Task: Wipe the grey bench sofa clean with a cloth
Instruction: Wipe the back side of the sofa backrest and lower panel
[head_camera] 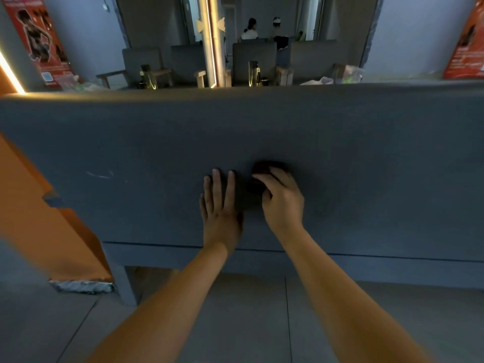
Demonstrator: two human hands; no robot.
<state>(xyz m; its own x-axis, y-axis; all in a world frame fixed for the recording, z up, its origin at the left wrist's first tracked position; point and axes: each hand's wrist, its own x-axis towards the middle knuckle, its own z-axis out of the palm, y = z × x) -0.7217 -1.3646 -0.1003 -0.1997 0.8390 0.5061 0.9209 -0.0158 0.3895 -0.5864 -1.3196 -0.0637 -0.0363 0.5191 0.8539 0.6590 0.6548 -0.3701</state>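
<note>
My left hand [221, 205] flat at frame centre, fingers straight and slightly spread on grey bench sofa [366, 158], my right hand [281, 196] just beside it, fingers curled around dark cloth [262, 170].

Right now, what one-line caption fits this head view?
On the grey bench sofa, the left hand rests flat while the right hand grips a dark cloth.

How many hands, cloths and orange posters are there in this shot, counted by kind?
Hands: 2, left hand flat on the grey bench sofa, right hand gripping the cloth.
Cloths: 1.
Orange posters: 2, left poster, right poster.
Total: 5.
</note>
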